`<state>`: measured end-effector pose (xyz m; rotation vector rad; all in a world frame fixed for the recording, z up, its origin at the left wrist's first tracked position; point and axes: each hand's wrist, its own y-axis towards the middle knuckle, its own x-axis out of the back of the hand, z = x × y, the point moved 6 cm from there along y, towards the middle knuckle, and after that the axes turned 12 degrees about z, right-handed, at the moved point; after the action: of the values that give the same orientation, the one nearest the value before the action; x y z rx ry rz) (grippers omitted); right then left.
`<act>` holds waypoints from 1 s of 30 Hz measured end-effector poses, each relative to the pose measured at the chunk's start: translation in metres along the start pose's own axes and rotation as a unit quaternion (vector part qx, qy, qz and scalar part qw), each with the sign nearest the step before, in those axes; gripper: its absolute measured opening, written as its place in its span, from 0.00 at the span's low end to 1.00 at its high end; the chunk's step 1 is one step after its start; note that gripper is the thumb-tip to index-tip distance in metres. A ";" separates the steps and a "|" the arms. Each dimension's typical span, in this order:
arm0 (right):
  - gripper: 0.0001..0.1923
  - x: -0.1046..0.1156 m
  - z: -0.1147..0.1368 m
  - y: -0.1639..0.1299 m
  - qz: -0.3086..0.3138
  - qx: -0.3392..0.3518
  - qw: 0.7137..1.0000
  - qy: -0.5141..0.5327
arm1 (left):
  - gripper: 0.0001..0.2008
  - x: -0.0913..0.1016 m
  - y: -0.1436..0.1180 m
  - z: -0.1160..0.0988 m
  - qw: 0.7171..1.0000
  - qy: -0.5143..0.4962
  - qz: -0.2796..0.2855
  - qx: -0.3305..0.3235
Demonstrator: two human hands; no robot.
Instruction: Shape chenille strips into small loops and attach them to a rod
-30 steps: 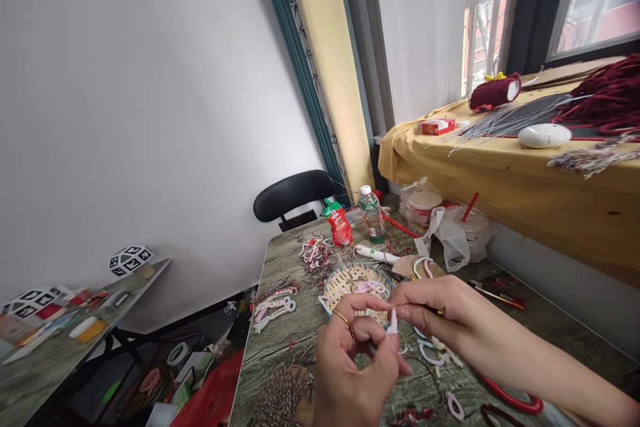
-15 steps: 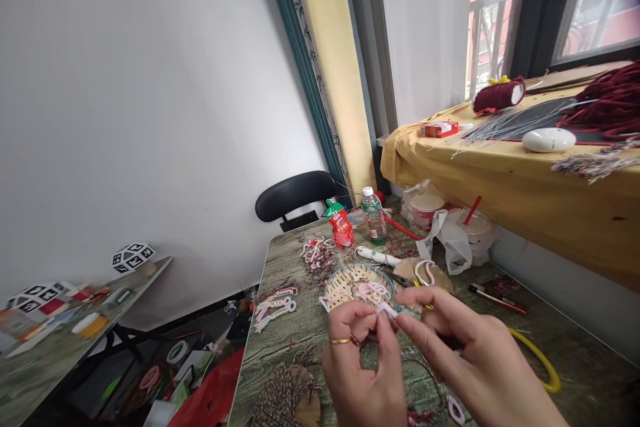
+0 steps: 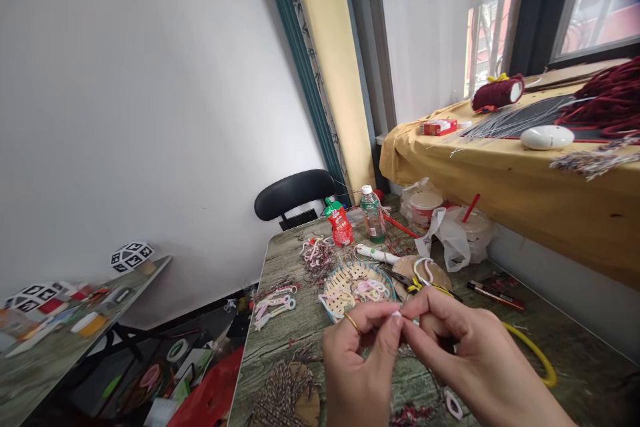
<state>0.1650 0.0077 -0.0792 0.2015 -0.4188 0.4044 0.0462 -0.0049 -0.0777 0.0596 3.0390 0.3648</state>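
My left hand [image 3: 363, 361], with a ring on one finger, is closed in a pinch over the near part of the table. Against its fingertips my right hand [image 3: 465, 341] pinches too. A tiny end of a pale cord [image 3: 397, 313] shows between them; the fingers hide the rest. Just beyond the hands lies a round woven basket [image 3: 339, 279] with a blue-laced rim, and pastel cords [image 3: 374, 289] rest in it. A yellow-handled tool [image 3: 415, 285] lies beside it, partly behind my right hand. More pastel looped cords [image 3: 276, 307] lie on the table to the left.
A wound bundle of speckled cord [image 3: 280, 397] lies at the front left. Behind the basket stand a red pouch [image 3: 341, 225] and a plastic bottle [image 3: 373, 215]. A bagged cup [image 3: 473, 237] and a utility knife [image 3: 495, 295] are to the right, below the cloth-covered ledge [image 3: 450, 163].
Both hands' fingertips have come together, the right thumb and forefinger closing into a pinch against the left. The pale cord, more visible before, is now almost covered.
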 end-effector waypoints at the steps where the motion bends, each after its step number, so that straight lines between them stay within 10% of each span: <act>1: 0.10 -0.001 -0.001 0.000 0.015 -0.003 1.000 -0.001 | 0.04 0.001 0.000 0.000 1.000 -0.005 -0.001 0.010; 13: 0.19 -0.007 -0.003 -0.009 0.163 -0.100 0.953 0.236 | 0.04 0.002 -0.001 -0.010 0.997 0.052 -0.056 -0.009; 20: 0.19 0.009 -0.008 -0.002 0.089 -0.038 0.967 0.237 | 0.02 0.002 -0.001 -0.010 0.996 0.072 -0.057 -0.021; 30: 0.13 -0.003 0.001 0.013 0.189 -0.030 0.914 0.357 | 0.05 -0.004 0.002 -0.002 0.993 -0.067 -0.046 0.086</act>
<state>0.1572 0.0178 -0.0784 -0.0981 0.2619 0.8063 0.0498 -0.0035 -0.0752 -0.0426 2.9186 0.0878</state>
